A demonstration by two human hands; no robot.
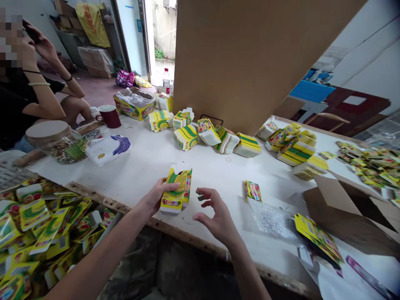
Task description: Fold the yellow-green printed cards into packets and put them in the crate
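Observation:
My left hand (158,195) grips a yellow and green crayon box (177,189) above the near edge of the white table, thumb across its front. The box's top flaps stand up. Just right of it, my right hand (215,212) hovers with thumb and fingers apart and nothing between them. Farther right, a small filled-looking crayon box (252,191) lies on the table against a clear plastic bag (271,220). Bundles of flattened yellow boxes (186,137) stand in a row beyond my hands.
A large heap of yellow boxes (40,229) fills the lower left. An upright cardboard sheet (231,54) blocks the far side. At right stand an open carton (337,216) and scattered boxes (371,166). A lidded jar (61,141), a mug (108,116) and a seated person (40,83) are left.

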